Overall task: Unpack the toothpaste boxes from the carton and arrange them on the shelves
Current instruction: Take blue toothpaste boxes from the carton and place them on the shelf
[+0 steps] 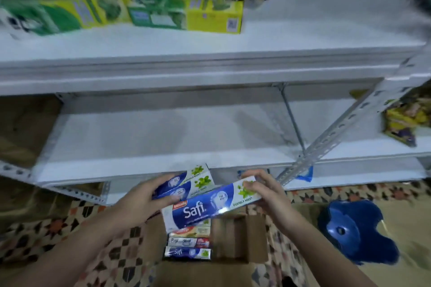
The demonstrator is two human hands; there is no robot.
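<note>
Far left: brown cardboard stands beside the white shelving, blurred; what it belongs to cannot be told. The top shelf carries green and yellow boxes on its left half, also blurred. The middle shelf shows bare white board across the bay directly ahead.

Left hand: fingers curled round a small stack of blue toothpaste boxes, thumb on top, held just below the front lip of the middle shelf. At least two boxes in the stack; exact count not readable.

Centre, below the hands: the open carton sits on the patterned floor. A few more toothpaste boxes lie inside against its left wall; the rest of the interior looks emptied out.

Right hand: fingertips pinch the far end of one long blue box, which lies slantwise between the hands, its near end tucked under the left hand's stack.

Further right: a slotted upright, bagged goods in the next bay, a blue plastic stool on the floor.

Step, by my reading: boxes are lifted clear of the carton and being gathered for shelving; unpacking well along, arranging of this batch not yet done.

Next move likely calls for raising both hands over the shelf lip, keeping the stack square, and laying the boxes flat, lengthwise and side by side. Risk: the loose long box slipping from a fingertip hold.
</note>
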